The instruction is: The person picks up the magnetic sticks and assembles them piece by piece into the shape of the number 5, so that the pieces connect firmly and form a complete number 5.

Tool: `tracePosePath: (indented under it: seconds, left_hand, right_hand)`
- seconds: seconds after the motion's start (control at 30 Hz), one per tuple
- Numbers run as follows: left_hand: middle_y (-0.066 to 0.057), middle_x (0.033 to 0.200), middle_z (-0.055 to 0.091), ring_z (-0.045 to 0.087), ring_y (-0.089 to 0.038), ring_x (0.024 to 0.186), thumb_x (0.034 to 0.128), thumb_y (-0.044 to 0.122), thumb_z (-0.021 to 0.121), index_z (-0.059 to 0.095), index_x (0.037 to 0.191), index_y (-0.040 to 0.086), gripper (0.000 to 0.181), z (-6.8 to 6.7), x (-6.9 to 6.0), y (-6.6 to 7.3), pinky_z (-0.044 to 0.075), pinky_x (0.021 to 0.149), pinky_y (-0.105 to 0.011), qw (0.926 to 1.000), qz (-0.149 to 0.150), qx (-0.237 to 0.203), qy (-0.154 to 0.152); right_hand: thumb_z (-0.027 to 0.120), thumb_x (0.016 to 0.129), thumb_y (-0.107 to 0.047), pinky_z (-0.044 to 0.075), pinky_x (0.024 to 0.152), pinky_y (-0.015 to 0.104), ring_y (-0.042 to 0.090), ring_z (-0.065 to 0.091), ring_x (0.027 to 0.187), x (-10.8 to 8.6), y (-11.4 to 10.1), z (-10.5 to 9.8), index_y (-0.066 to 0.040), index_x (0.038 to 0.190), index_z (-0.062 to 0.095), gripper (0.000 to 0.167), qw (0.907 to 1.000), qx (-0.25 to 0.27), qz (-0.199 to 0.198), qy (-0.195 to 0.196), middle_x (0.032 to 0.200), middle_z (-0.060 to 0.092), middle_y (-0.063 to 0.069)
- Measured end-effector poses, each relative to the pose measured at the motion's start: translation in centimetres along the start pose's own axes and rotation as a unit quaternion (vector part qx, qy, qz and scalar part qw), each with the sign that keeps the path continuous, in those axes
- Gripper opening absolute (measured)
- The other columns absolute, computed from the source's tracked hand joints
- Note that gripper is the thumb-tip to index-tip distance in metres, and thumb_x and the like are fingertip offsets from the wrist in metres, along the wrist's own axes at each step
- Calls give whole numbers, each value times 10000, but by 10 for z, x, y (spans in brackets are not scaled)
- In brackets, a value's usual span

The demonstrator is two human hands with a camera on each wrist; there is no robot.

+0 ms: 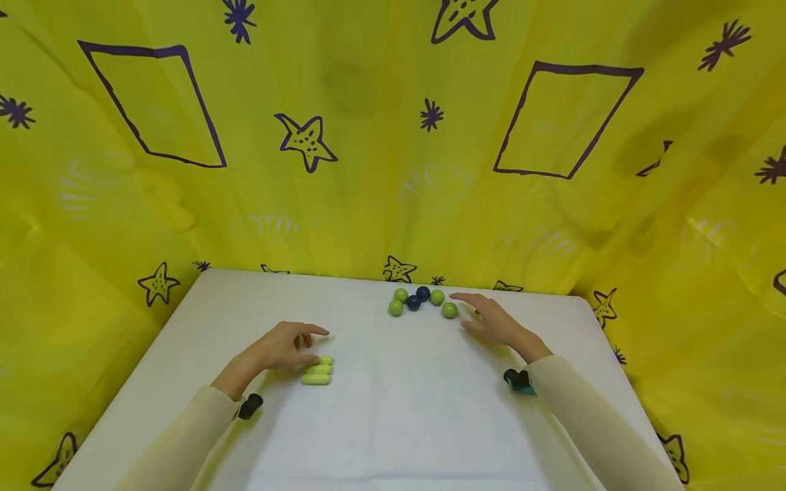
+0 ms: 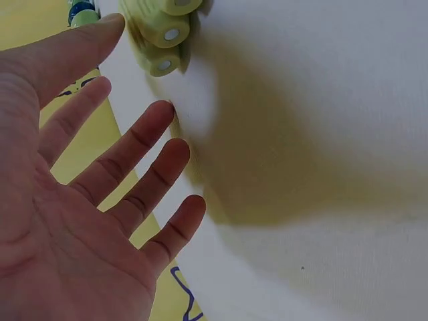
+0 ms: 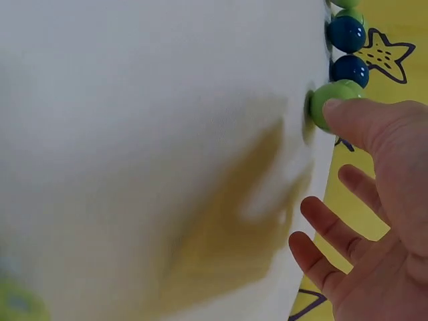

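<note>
The left hand (image 1: 281, 346) is loose and empty beside the near-left rods (image 1: 316, 380), the right hand (image 1: 494, 322) likewise beside the far balls (image 1: 414, 302), which a stray nudge could set rolling apart.

Left hand (image 2: 80, 227) and right hand (image 3: 394, 227) cropped by the wrist views' edges, with smaller things part-covered or blurred.
In the left wrist view, yellow-green sticks (image 2: 157, 27) are cut by the top edge, the hand partly covers the balls (image 2: 83, 17) in the corner, and a dark speck (image 2: 302, 267) on the table (image 2: 334, 100) is too small to identify. In the right wrist view, the hand hides part of the nearest green ball (image 3: 321, 114), and a yellow-green shape (image 3: 20, 301) at lower left is blurred and cropped. In the head view, the left hand hides the far stick's end; both sleeves (image 1: 595, 416) leave by the bottom edge.
</note>
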State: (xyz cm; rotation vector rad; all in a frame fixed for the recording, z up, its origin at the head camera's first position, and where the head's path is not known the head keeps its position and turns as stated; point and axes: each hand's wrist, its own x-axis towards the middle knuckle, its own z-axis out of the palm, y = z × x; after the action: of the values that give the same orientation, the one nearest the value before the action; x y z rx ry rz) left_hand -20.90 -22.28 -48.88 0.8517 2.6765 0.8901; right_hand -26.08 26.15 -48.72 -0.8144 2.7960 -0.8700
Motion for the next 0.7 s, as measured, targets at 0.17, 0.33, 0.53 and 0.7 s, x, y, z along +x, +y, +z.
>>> tracePosePath:
  seconds: [0.17, 0.33, 0.53, 0.7]
  left_hand:
    - [-11, 914, 641, 567, -183, 777, 874, 203, 821, 700, 1297, 95, 453, 6, -1, -2, 478, 711, -296, 10000, -40, -28, -19]
    - [-3, 898, 637, 562, -176, 757, 875, 187, 815, 705, 1287, 94, 437, 10, -2, -5, 475, 700, -286, 10000, -31, -51, -14]
    - [-13, 897, 643, 559, -185, 745, 879, 180, 806, 707, 1281, 85, 425, 12, -1, -5, 467, 691, -278, 10000, 27, 14, 27]
    - [-17, 897, 643, 543, -152, 735, 863, 142, 778, 727, 1236, 80, 381, 10, 2, -3, 466, 685, -280, 9998, -103, 11, 142]
  right_hand:
    - [650, 967, 17, 483, 996, 580, 445, 506, 1326, 11, 3, 18, -50, 1484, 494, 544, 9992, 378, 27, 96, 1511, 502, 198]
    - [612, 953, 63, 518, 951, 527, 408, 582, 1241, 15, 5, 31, -45, 1417, 562, 479, 9987, 332, 160, 360, 1440, 576, 187]
    - [623, 958, 57, 515, 934, 504, 345, 627, 1104, 15, 3, 36, -84, 1344, 642, 411, 9955, 380, 517, 690, 1353, 639, 163]
    - [667, 973, -17, 504, 913, 489, 304, 619, 1004, 16, 1, 35, -102, 1338, 643, 375, 9919, 473, 829, 839, 1256, 671, 176]
